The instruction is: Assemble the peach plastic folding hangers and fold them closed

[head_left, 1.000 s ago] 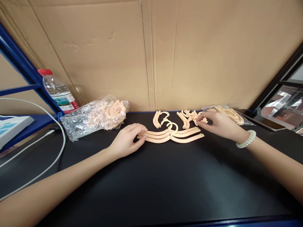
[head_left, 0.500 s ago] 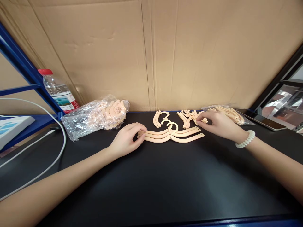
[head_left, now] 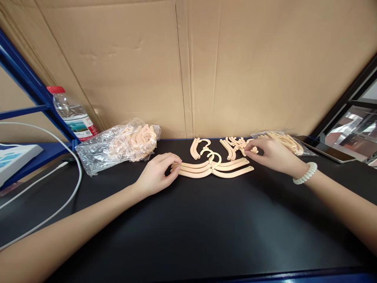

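A stack of peach plastic hangers (head_left: 215, 167) lies flat in the middle of the black table (head_left: 188, 228). My left hand (head_left: 157, 175) curls round the stack's left ends, thumb and fingers pinching them. My right hand (head_left: 272, 155), with a white bead bracelet (head_left: 304, 174) on the wrist, reaches into a pile of loose hanger pieces (head_left: 235, 146) behind the stack's right end and pinches one small piece there.
A clear bag of hanger parts (head_left: 118, 145) lies at the back left beside a water bottle (head_left: 73, 114) and a blue rack post (head_left: 32, 86). A white cable (head_left: 72, 184) loops at left. Another bag (head_left: 284, 140) and a tablet (head_left: 325, 151) sit at right. Cardboard (head_left: 191, 67) closes the back.
Almost nothing has moved; my left fingers have pulled in slightly on the stack's left ends.
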Demonstrator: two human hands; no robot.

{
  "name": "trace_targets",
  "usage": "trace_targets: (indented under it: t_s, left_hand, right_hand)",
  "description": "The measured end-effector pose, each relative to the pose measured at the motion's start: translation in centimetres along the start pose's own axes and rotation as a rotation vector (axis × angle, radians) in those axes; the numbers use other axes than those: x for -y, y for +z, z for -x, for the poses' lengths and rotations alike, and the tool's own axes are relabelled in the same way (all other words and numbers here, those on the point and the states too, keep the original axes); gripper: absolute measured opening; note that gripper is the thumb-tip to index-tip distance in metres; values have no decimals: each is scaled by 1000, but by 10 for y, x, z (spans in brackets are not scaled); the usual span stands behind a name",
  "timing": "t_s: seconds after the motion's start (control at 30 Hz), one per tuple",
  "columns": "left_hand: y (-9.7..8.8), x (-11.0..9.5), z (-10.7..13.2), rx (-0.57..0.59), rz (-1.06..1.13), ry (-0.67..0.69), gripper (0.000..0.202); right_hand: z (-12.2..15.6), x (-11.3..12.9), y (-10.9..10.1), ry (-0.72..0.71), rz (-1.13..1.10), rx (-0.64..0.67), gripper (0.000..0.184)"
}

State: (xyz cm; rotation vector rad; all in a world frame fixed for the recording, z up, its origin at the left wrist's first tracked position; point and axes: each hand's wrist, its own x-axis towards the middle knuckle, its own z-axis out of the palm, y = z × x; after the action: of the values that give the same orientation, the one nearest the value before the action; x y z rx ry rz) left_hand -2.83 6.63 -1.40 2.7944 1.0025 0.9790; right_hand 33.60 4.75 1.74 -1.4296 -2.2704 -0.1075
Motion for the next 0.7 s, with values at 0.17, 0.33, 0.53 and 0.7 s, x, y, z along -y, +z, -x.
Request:
trace_targets:
  t_s: [0.17,0.33,0.53,0.7]
  left_hand:
    - [-1,0,0,5,13,-39,11]
    - [-8,1,-12,38,3,-89,13]
    - [1,12,-60,123,-9,-230,13]
    - [26,26,-97,193,-63,-372,20]
  right_hand:
    - [0,-1,1,3,3,0,20]
    - [-9,4,1,-3,-63,25,19]
    - [-61,16,17,-127,-145,127,13]
    - [-110,19,47,-242,-102,210,24]
